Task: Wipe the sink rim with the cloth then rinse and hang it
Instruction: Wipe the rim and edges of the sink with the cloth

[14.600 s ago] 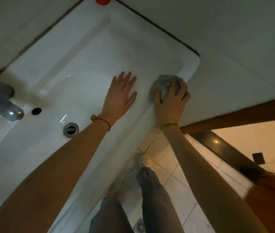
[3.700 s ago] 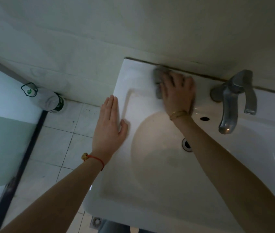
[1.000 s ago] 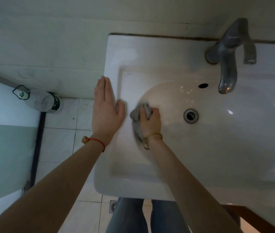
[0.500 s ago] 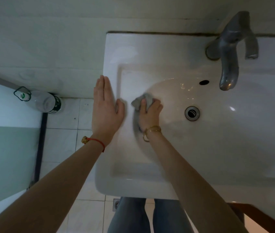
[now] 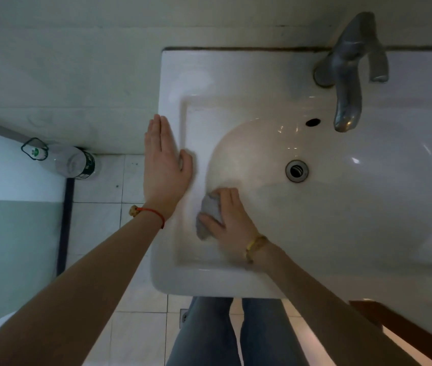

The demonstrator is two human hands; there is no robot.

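- Bottle [image 5: 71, 161]: lies on the floor tiles by the wall, well apart from the sink. Not part of the job.
- Left hand [image 5: 163, 165]: I see it flat on the left rim of the sink [image 5: 172, 75], fingers straight and close together, thumb out toward the basin. It holds nothing; I judge it a brace.
- Cloth [image 5: 209, 213]: grey, bunched, on the flat ledge at the left edge of the basin, just beside the left hand.
- Right hand [image 5: 232, 220]: pressed on the cloth, thumb and fingers curled round it. The hand and cloth are blurred, so exact finger placement is uncertain.
- Drain [image 5: 297, 170]: open, no standing water visible.
- Tap [image 5: 348, 72]: no water seen at the spout.
- Progress, my judgement: wiping step is in hand on the left side. How much rim is already clean cannot be read from this view. Rinsing and hanging are not yet done; no hook or rail is in view.
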